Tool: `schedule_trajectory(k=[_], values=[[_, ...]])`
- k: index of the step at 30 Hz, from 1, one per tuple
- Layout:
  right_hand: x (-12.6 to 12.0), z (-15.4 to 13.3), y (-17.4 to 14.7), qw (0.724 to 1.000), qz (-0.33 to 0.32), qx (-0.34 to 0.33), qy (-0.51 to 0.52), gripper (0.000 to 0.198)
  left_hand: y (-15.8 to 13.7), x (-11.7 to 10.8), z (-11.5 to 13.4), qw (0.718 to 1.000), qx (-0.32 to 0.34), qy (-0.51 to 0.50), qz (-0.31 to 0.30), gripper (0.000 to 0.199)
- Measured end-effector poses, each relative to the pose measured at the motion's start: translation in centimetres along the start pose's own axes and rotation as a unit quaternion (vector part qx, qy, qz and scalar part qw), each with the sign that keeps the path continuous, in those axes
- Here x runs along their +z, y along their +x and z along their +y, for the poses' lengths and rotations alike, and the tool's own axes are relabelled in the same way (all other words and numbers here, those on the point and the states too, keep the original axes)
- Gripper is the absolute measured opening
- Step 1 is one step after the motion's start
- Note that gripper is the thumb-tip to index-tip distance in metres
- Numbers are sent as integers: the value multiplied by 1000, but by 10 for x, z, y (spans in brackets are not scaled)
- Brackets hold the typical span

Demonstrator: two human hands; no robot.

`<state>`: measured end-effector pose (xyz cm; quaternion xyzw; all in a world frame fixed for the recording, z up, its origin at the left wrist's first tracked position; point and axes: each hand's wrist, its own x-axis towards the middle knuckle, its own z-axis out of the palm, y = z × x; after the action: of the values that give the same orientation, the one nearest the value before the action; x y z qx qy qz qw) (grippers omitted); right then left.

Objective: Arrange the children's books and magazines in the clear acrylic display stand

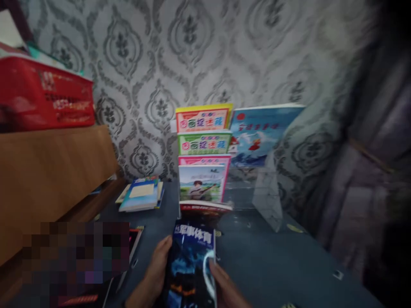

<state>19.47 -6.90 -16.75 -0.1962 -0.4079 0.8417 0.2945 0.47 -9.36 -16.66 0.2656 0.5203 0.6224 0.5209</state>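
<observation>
A dark blue magazine with white Chinese characters across its top is held upright near the bottom middle of the head view. My left hand grips its left edge, and my right hand has hold of the right edge; the fingers behind it are hidden. Just beyond stands a clear tiered rack. Its left column carries a yellow-edged book, a green book, a white book with a guitar player over a pink one, and a dark red book. Upper right on it leans a blue picture book.
A small stack of books lies on the dark table left of the rack. Farther left, a red basket sits on a brown wooden piece. Grey curtains hang at right. A blurred-out patch covers something at lower left.
</observation>
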Motion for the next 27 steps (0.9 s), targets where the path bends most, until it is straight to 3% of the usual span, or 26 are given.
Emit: schedule_trajectory(k=[4, 9, 14, 20, 24, 27], values=[[1, 4, 7, 997, -34, 18, 71, 64, 3, -5, 1, 991, -18, -126, 50, 54], [19, 2, -1, 990, -14, 64, 126, 49, -9, 9, 11, 990, 13, -142, 21, 46], [20, -10, -9, 989, 5, 107, 105, 50, -12, 13, 16, 990, 30, -137, 27, 47], [9, -18, -10, 981, 88, 155, 75, 52, -17, 10, 9, 996, 69, -27, 42, 53], [6, -18, -9, 983, 79, 156, 57, 52, -18, 6, 4, 991, 107, 72, 31, 44], [6, -19, -11, 985, 81, 144, 43, 52, -22, 4, 7, 968, 149, 199, 17, 39]])
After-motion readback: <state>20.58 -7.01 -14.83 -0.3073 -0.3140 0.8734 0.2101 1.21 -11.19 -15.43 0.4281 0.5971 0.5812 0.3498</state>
